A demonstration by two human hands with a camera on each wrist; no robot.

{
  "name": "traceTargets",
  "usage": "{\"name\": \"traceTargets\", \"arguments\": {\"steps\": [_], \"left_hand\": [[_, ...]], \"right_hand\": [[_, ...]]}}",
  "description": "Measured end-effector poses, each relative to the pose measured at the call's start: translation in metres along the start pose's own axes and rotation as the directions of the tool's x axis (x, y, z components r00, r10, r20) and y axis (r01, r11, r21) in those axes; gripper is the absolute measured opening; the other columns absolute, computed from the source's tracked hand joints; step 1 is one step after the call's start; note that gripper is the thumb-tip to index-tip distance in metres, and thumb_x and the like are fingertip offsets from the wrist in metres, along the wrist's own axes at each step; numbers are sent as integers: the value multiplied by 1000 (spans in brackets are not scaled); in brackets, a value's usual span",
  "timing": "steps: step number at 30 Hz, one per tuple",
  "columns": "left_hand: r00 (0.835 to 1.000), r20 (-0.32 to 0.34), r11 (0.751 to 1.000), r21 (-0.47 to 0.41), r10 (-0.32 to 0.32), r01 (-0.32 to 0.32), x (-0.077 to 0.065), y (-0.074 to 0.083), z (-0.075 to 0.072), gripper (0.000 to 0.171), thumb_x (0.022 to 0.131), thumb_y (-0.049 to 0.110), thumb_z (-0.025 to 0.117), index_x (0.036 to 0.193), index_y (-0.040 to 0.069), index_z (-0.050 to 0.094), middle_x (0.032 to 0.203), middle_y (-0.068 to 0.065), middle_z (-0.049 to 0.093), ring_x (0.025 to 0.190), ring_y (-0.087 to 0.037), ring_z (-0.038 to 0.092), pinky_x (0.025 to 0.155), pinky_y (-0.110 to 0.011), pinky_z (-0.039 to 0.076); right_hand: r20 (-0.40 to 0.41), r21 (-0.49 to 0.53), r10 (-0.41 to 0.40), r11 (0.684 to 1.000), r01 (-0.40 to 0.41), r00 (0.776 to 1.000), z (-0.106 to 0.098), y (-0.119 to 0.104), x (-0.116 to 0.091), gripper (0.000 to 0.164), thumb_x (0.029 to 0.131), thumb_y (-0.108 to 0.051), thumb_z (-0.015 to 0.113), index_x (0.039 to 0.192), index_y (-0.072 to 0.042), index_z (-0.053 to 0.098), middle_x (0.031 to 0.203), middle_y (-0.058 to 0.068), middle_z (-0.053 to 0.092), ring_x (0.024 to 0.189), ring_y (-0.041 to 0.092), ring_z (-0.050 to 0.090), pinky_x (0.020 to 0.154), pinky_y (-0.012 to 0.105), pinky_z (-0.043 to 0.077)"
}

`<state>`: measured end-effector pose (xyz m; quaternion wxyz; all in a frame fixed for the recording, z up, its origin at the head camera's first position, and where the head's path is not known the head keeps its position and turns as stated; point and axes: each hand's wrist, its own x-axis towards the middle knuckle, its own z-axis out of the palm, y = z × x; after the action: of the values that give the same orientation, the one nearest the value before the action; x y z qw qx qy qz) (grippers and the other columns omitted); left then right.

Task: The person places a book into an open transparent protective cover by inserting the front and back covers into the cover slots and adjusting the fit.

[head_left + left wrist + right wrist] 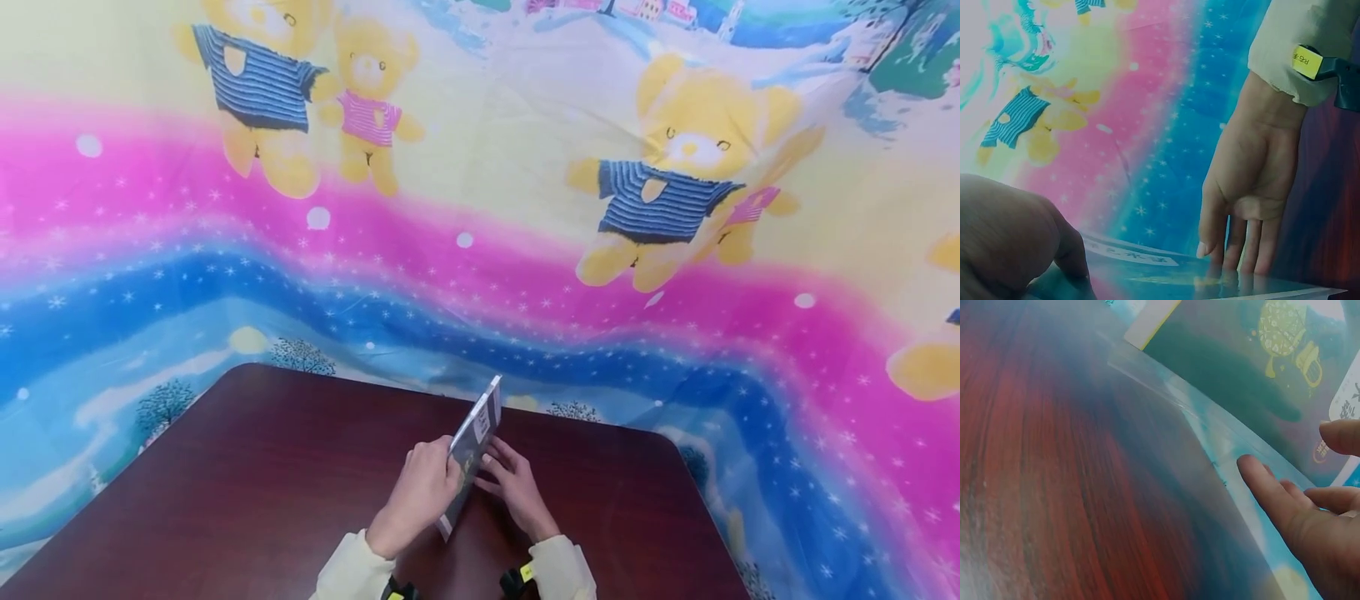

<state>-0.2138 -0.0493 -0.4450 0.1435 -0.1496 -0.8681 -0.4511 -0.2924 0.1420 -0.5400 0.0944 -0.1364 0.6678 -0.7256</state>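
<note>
A thin, glossy, book-like item [471, 450] in clear plastic stands tilted on edge above the middle of the table. My left hand [420, 492] grips its left side, the thumb lying on the face towards me. To its right is my right hand [519, 492], fingers extended and close to the item's edge; whether they touch it I cannot tell. In the right wrist view the cover [1222, 369] is dark green with a yellow pineapple-like drawing and a white label. The left wrist view shows the right hand [1247, 169] reflected in the shiny surface.
A dark reddish-brown wooden table [285, 467] with rounded far corners lies under both hands. Behind it hangs a colourful cloth [480, 183] printed with teddy bears and snowflakes. Black straps with yellow tags [517, 577] sit at both wrists.
</note>
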Motion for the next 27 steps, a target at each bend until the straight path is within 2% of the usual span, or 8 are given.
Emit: {"name": "traceTargets", "arguments": {"steps": [5, 11, 20, 23, 27], "left_hand": [[1000, -6, 1000, -7, -7, 7, 1, -3, 0, 26, 94, -3, 56, 117, -8, 66, 108, -23, 74, 91, -28, 76, 62, -31, 61], [1000, -4, 999, -38, -24, 24, 4, -8, -2, 23, 94, -2, 57, 114, -7, 67, 99, -19, 75, 77, -18, 73, 58, -29, 58], [997, 33, 995, -78, -65, 67, 6, -20, 1, 22, 98, 0, 53, 115, -5, 66, 94, -15, 75, 71, -11, 66, 57, -26, 54], [997, 18, 994, -84, -72, 73, 5, -27, 4, 20, 97, -1, 53, 110, -5, 67, 87, -11, 73, 69, -11, 63, 57, -26, 52], [999, 1, 993, -104, -50, 50, 7, -39, 8, 19, 96, -1, 53, 106, -4, 68, 82, -8, 71, 67, -9, 61, 58, -25, 50]], "right_hand": [[-4, -1, 13, 1000, -13, 1000, -1, 3, 0, 66, 108, -21, 52, 162, -3, 19, 154, 30, 41, 126, 29, 62, 97, 43, 56], [-3, -4, 50, 999, -50, 999, 1, 6, 0, 72, 107, -27, 53, 164, -10, 12, 148, 29, 47, 123, 31, 64, 96, 44, 57], [-102, 15, 47, 999, -46, 994, -10, 9, 2, 66, 106, -25, 56, 160, -4, 26, 134, 21, 61, 109, 21, 68, 94, 42, 58], [-124, -4, 49, 999, -50, 991, -15, 8, 0, 66, 105, -25, 58, 160, -5, 29, 128, 17, 65, 105, 20, 70, 91, 40, 60], [-154, -30, 54, 998, -59, 987, -22, 6, -1, 65, 104, -25, 61, 159, -6, 32, 119, 13, 67, 99, 18, 70, 87, 37, 61]]}}
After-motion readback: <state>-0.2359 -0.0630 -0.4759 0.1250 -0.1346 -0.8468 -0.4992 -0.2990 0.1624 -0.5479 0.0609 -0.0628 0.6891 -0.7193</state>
